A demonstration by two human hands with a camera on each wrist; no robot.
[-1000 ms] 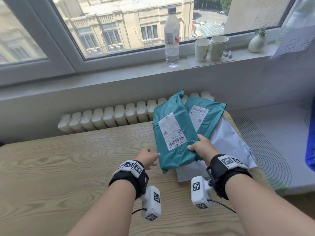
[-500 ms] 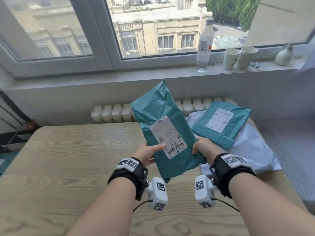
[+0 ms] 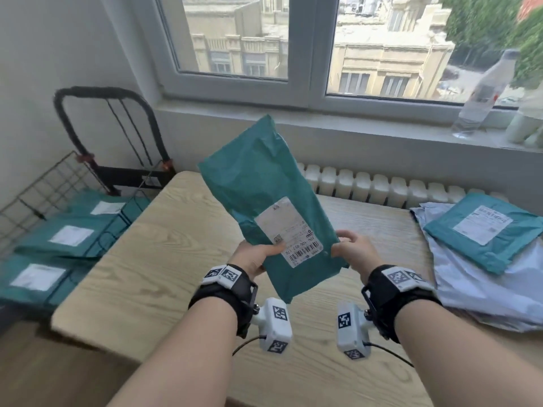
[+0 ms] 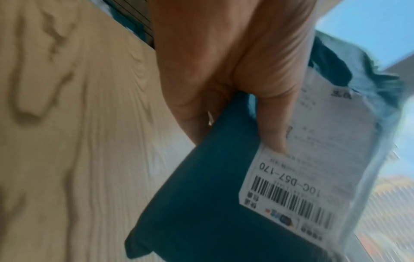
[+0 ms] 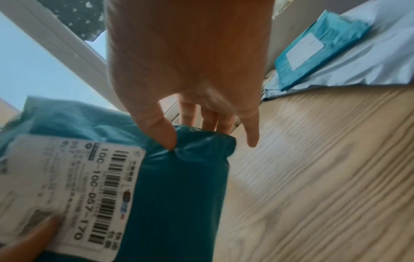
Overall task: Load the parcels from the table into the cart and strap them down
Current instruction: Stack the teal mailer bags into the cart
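A teal parcel (image 3: 264,201) with a white barcode label is held upright above the wooden table (image 3: 164,259). My left hand (image 3: 258,255) grips its lower left edge, thumb on the label (image 4: 275,134). My right hand (image 3: 349,251) pinches its lower right edge, thumb in front and fingers behind (image 5: 170,140). Another teal parcel (image 3: 484,230) lies on a pale grey parcel (image 3: 482,286) at the table's right end. The black cart (image 3: 108,136) stands at the left with several teal parcels (image 3: 67,236) lying on it.
A wire grid panel (image 3: 38,195) stands along the cart's left side. A white radiator (image 3: 382,186) runs behind the table. A water bottle (image 3: 482,95) and cups stand on the window sill at the right.
The teal parcel has been lifted off the pile and carried left over the table. My view has swung left, bringing the cart with its parcels into sight.
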